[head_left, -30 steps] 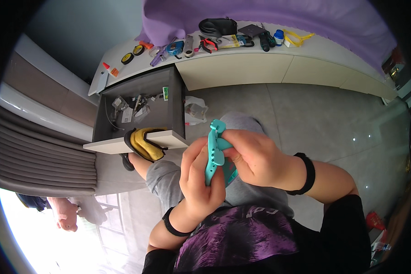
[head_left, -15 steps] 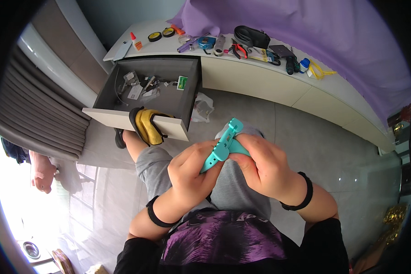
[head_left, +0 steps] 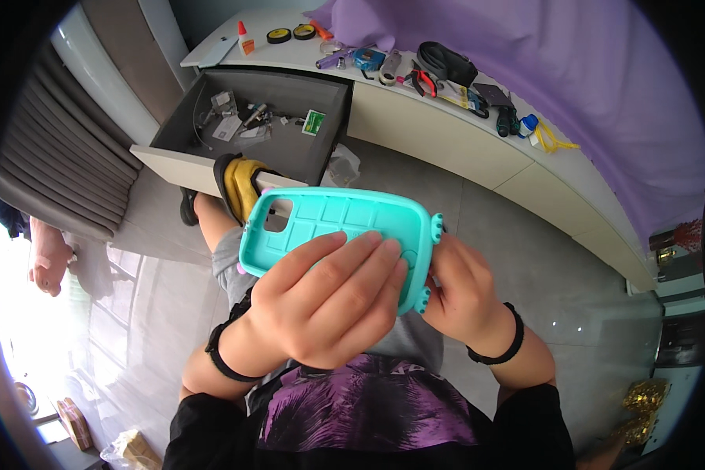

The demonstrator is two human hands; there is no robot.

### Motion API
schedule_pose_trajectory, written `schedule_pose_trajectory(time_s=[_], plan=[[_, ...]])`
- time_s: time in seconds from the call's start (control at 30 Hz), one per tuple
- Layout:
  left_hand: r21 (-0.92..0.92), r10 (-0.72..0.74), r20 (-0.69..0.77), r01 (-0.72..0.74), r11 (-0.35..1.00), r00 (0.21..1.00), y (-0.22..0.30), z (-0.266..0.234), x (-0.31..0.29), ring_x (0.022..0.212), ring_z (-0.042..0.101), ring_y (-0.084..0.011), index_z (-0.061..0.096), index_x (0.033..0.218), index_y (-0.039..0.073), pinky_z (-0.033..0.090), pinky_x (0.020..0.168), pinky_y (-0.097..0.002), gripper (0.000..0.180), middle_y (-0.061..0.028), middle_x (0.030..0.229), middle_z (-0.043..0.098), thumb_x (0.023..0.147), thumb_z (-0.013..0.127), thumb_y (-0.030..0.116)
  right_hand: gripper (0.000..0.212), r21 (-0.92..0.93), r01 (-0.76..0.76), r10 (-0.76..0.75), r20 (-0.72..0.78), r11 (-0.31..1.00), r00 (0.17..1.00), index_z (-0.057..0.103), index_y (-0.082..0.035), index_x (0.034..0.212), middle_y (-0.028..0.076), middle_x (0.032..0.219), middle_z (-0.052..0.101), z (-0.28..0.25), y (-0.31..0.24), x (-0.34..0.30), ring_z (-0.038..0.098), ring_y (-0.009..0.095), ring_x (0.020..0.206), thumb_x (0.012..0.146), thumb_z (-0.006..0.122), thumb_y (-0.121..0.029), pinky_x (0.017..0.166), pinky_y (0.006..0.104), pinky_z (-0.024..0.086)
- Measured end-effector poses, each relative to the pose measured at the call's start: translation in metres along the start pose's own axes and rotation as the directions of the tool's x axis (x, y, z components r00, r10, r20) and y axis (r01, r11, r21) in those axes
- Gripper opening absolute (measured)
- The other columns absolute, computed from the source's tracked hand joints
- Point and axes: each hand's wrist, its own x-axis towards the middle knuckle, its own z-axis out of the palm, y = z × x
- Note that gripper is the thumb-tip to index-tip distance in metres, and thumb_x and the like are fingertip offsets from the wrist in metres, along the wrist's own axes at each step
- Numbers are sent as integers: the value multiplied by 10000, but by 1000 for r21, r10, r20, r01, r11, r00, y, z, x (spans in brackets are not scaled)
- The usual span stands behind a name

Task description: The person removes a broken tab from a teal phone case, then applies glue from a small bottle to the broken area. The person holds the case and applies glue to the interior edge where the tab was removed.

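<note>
A turquoise soft phone case point(head_left: 329, 210) is held in front of my lap, its hollow inside facing up. It has a ribbed grid inside, a camera cut-out at its left end and small paw-like bumps at its right end. My left hand point(head_left: 325, 305) lies across the lower part of the case, its fingers reaching over the inside and its thumb hidden. At the right end, beside the bumps, my right hand point(head_left: 464, 294) is closed on the edge, with its fingertips partly hidden behind the case.
An open drawer point(head_left: 160, 167) with small loose parts stands ahead on the left, a yellow-and-black pouch point(head_left: 241, 182) over its front. On the white cabinet top lie a glue bottle point(head_left: 245, 39), tape rolls point(head_left: 279, 36), pliers point(head_left: 423, 82) and a black strap point(head_left: 446, 63). A plastic bag point(head_left: 343, 164) rests on the floor.
The case has turned from edge-on to showing its inside. My left hand has shifted from pinching its edge to lying across it. My right hand has moved to the right end.
</note>
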Motion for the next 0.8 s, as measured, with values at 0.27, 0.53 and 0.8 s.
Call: schedule_pose_trajectory(time_s=[0.27,0.53,0.8], plan=[[-109,-26,-65,19,994,998,3,-4,-1,813,637,-206,636,829,37,557,682,-281,133,-100,894,645,712,600,89,359,55,147,-146,-17,988,989,533,81,966,148,686,531,1,2,-1,532,305,554,630,655,68,471,371,416],[-220,-115,-33,105,970,993,19,-12,0,813,653,-265,641,874,54,576,683,-335,226,-173,950,637,654,674,94,335,46,188,-186,-29,981,982,542,112,1019,170,742,578,-6,0,-3,565,307,555,704,618,25,471,367,456],[-234,-147,-7,141,962,989,25,-17,-3,798,656,-264,648,887,58,578,673,-338,245,-176,956,635,650,682,107,290,73,81,-85,54,994,995,576,83,987,179,774,604,-11,-9,-10,609,317,620,709,630,24,527,360,487]])
